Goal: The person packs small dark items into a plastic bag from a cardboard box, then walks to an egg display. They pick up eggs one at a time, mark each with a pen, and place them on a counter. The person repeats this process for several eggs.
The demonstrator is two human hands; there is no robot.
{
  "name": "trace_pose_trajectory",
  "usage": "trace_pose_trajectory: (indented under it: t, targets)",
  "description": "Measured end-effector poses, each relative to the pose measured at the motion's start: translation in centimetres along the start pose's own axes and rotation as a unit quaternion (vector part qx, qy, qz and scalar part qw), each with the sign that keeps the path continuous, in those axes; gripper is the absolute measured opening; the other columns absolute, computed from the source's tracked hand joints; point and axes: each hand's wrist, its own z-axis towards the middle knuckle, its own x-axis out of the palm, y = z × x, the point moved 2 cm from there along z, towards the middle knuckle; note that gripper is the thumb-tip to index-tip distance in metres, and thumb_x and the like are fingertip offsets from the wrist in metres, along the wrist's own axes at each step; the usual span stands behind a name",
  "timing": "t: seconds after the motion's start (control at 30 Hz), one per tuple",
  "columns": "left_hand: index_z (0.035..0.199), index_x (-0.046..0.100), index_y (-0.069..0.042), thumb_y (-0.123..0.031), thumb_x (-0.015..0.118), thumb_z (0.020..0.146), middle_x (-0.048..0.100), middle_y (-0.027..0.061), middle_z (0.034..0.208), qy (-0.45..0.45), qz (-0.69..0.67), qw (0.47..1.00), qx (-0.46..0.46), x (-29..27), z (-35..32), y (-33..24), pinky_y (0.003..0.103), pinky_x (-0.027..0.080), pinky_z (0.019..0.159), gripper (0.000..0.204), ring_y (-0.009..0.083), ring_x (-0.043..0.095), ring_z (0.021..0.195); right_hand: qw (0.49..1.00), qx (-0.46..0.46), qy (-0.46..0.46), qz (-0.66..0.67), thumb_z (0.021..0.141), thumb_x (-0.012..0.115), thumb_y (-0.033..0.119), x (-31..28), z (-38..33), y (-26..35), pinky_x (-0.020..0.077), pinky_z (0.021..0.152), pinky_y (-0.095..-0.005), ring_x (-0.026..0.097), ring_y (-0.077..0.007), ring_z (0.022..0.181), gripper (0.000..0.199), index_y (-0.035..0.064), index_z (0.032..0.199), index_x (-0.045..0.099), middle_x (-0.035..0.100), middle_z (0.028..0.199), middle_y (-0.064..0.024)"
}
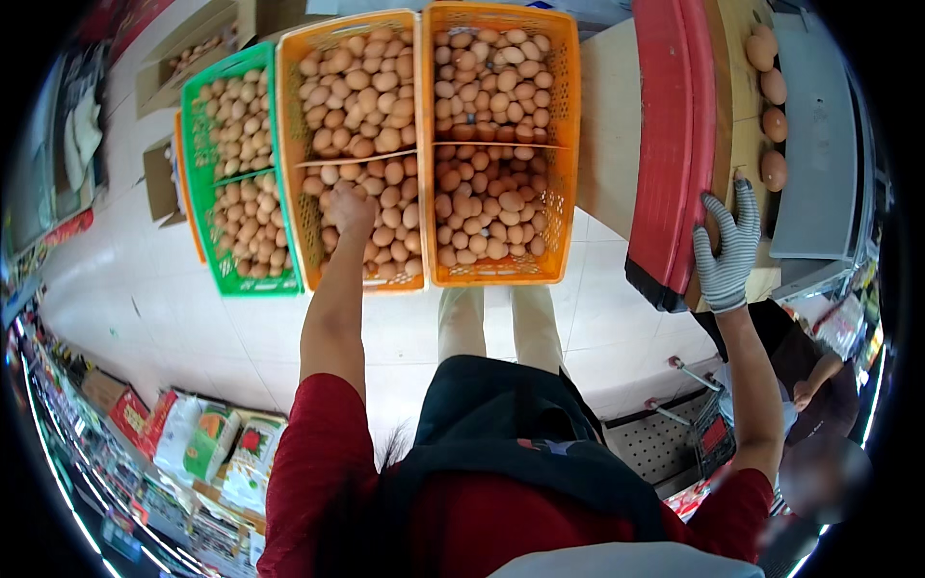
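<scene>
My bare left hand [352, 210] reaches down into the near compartment of the middle orange crate [418, 116]. Its fingers curl in among the brown eggs [390, 234], and whatever they hold is hidden beneath the hand. On the right, my right hand [729, 252] wears a grey-and-white striped glove. It lies open with fingers spread on the wooden ledge [745, 144] beside a red-painted edge [665, 164], holding nothing. Several brown eggs [774, 123] line the ledge just beyond its fingertips.
Another orange crate [572, 135] of eggs adjoins on the right, a green crate [273, 144] on the left. Cardboard boxes [159, 178] stand farther left. Packaged bags [212, 443] lie at lower left. At lower right are a shopping cart [711, 433] and another person [819, 385].
</scene>
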Motion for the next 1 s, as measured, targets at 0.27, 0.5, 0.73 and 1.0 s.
trace_pose_trajectory:
  t: [0.27, 0.5, 0.73, 1.0]
  targets:
    - [0.125, 0.047, 0.000, -0.020, 0.067, 0.080, 0.049, 0.0192, 0.125, -0.191, -0.024, 0.981, -0.018, 2.0, 1.8, -2.8, 0.049, 0.038, 0.096, 0.053, 0.0379, 0.047, 0.110, 1.000, 0.012, 0.009, 0.016, 0.072, 0.060, 0.005, 0.1, 0.8, 0.0, 0.0216, 0.116, -0.0480, 0.030, -0.0414, 0.139, 0.044, 0.0078, 0.116, 0.063, 0.033, 0.149, -0.0241]
    - [0.109, 0.060, -0.006, -0.009, 0.068, 0.082, 0.059, 0.0154, 0.112, -0.158, -0.252, 0.858, 0.418, 0.6, 5.2, -25.5, 0.044, 0.043, 0.092, 0.027, 0.0359, 0.054, 0.104, 0.998, 0.034, 0.041, 0.014, 0.073, 0.059, 0.012, -0.3, 1.2, -0.2, 0.0215, 0.114, -0.0513, 0.028, -0.0446, 0.140, 0.040, 0.0067, 0.112, 0.064, 0.032, 0.149, -0.0258]
    - [0.117, 0.054, -0.004, -0.012, 0.064, 0.084, 0.049, 0.0150, 0.126, -0.038, -0.022, 0.934, 0.354, 9.3, 13.5, -38.3, 0.043, 0.043, 0.096, 0.035, 0.0325, 0.049, 0.115, 0.999, 0.024, 0.044, 0.004, 0.077, 0.059, 0.015, 0.1, 1.1, -0.9, 0.0208, 0.114, -0.0517, 0.029, -0.0459, 0.138, 0.034, 0.0098, 0.110, 0.065, 0.032, 0.149, -0.0256]
    - [0.117, 0.055, -0.005, -0.016, 0.073, 0.074, 0.055, 0.0132, 0.117, -0.091, 0.094, 0.905, 0.404, 12.0, 17.7, -40.1, 0.043, 0.043, 0.093, 0.048, 0.0302, 0.052, 0.111, 0.998, 0.041, 0.043, 0.014, 0.080, 0.055, 0.015, 0.4, 1.0, -1.1, 0.0192, 0.114, -0.0542, 0.027, -0.0458, 0.138, 0.030, 0.0128, 0.108, 0.065, 0.033, 0.149, -0.0232]
